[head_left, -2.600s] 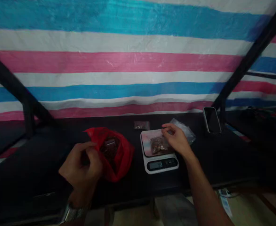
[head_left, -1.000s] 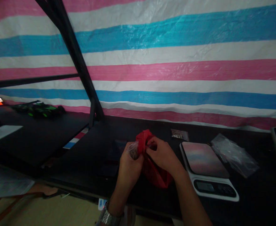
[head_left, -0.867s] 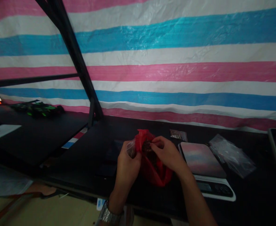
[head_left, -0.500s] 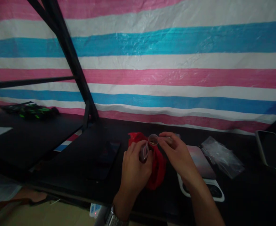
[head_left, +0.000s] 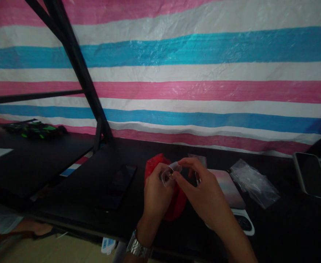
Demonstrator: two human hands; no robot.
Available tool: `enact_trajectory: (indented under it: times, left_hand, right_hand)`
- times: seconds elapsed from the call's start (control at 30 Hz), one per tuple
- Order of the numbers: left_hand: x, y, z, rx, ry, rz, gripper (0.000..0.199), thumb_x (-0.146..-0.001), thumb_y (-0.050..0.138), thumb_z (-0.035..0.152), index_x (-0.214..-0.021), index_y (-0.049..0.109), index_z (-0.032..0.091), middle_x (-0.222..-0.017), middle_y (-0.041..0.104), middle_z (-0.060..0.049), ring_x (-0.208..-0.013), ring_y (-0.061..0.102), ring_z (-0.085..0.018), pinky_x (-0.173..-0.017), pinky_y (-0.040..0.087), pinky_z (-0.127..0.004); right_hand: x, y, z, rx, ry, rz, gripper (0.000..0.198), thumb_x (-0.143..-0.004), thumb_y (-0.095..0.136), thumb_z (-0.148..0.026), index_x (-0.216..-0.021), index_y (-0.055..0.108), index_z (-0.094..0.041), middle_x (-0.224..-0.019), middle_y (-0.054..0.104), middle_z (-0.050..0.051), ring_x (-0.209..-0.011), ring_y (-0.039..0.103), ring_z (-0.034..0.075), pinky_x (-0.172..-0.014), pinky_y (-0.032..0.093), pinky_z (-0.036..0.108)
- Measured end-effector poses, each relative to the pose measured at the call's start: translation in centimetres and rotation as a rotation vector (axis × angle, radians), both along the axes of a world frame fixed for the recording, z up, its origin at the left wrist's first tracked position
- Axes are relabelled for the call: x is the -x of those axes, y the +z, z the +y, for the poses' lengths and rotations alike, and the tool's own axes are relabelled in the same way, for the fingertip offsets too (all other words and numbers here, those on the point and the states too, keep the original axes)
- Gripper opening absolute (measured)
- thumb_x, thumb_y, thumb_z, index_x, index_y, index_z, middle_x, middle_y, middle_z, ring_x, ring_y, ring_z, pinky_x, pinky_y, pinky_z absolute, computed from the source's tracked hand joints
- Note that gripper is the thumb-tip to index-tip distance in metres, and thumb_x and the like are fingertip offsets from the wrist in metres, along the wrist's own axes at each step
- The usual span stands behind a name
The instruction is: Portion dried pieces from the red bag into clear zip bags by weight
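My left hand (head_left: 157, 193), with a metal watch (head_left: 138, 248) on its wrist, is closed around a small clear plastic container (head_left: 168, 175). Some tiny yellowish bits show at the container. My right hand (head_left: 200, 182) pinches the clear plastic at its upper right side with thumb and index finger. Whether this is one piece or two nested pieces I cannot tell. Under and behind both hands lies a crumpled red plastic bag (head_left: 156, 160). A small clear bag (head_left: 201, 159) rests just beyond my right hand's fingers.
Right of my hands are a shiny pinkish flat case (head_left: 227, 188), a white-edged object (head_left: 248, 221), a clear plastic wrapper (head_left: 255, 182) and a phone (head_left: 313, 175). A dark flat device (head_left: 120, 186) lies left. Further left are a black post (head_left: 80, 65) and a green-black model car (head_left: 41, 129).
My right hand has brought the clear cup from beside my left hand down into it, tilting it. The small clear bag now shows on the table behind my right hand.
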State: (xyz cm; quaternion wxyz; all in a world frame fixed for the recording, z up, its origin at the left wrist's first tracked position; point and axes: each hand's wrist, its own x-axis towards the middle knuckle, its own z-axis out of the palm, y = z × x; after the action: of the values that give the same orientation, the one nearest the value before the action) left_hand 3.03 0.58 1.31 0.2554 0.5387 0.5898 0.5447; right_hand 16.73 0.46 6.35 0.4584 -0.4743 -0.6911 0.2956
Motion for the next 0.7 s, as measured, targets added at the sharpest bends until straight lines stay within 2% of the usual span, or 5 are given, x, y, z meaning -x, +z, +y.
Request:
enact_trajectory:
  times: [0.3, 0.47, 0.7]
  left_hand:
    - [-0.5, -0.3, 0.3, 0.045, 0.026, 0.034, 0.008, -0.089, 0.067, 0.028, -0.096, 0.068, 0.025, -0.074, 0.074, 0.000, -0.073, 0.072, -0.020, -0.066, 0.050, -0.028]
    - [-0.5, -0.2, 0.1, 0.053, 0.046, 0.033, 0.010, -0.089, 0.068, 0.031, -0.097, 0.066, 0.025, -0.074, 0.073, 0.000, -0.069, 0.072, -0.021, -0.063, 0.049, -0.029]
    - [-0.7, 0.5, -0.5, 0.146, 0.112, 0.101, 0.009, -0.092, 0.065, 0.034, -0.097, 0.062, 0.027, -0.080, 0.076, -0.001, -0.071, 0.073, -0.023, -0.060, 0.043, -0.029]
  right_hand:
    - [-0.4, -0.4, 0.1, -0.110, -0.006, -0.122, 0.025, -0.090, 0.074, -0.025, -0.113, 0.075, -0.032, -0.109, 0.076, 0.003, -0.097, 0.064, 0.027, -0.090, 0.048, 0.043]
    - [0.0, -0.4, 0.1, -0.153, 0.008, -0.137, 0.024, -0.091, 0.072, -0.021, -0.113, 0.074, -0.029, -0.107, 0.076, 0.004, -0.098, 0.065, 0.026, -0.093, 0.049, 0.043]
    - [0.9, -0.5, 0.2, -0.131, -0.065, -0.089, 0.020, -0.090, 0.071, -0.029, -0.110, 0.073, -0.027, -0.105, 0.075, 0.006, -0.097, 0.067, 0.028, -0.093, 0.050, 0.045]
